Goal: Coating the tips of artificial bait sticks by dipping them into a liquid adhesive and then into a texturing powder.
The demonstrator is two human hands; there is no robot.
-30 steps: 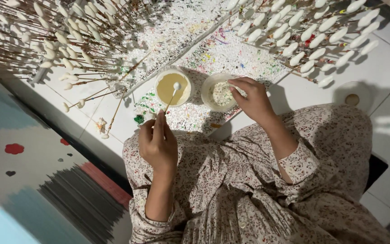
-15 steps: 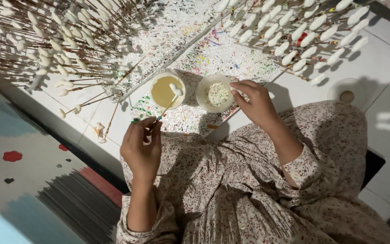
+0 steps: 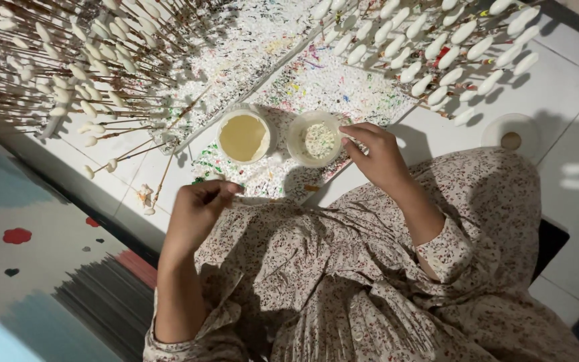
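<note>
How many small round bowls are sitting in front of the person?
2: the bowl of yellowish liquid beyond the left hand, and the bowl of pale granules beside it, touched by the right hand.

white tiled floor (image 3: 564, 100), patterned rug (image 3: 28, 268)

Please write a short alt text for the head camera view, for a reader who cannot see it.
Seen from above, a seated person's right hand touches the rim of a small bowl of whitish grains, beside a bowl of yellow liquid. The left hand pinches something thin. White-tipped sticks surround them.
</note>
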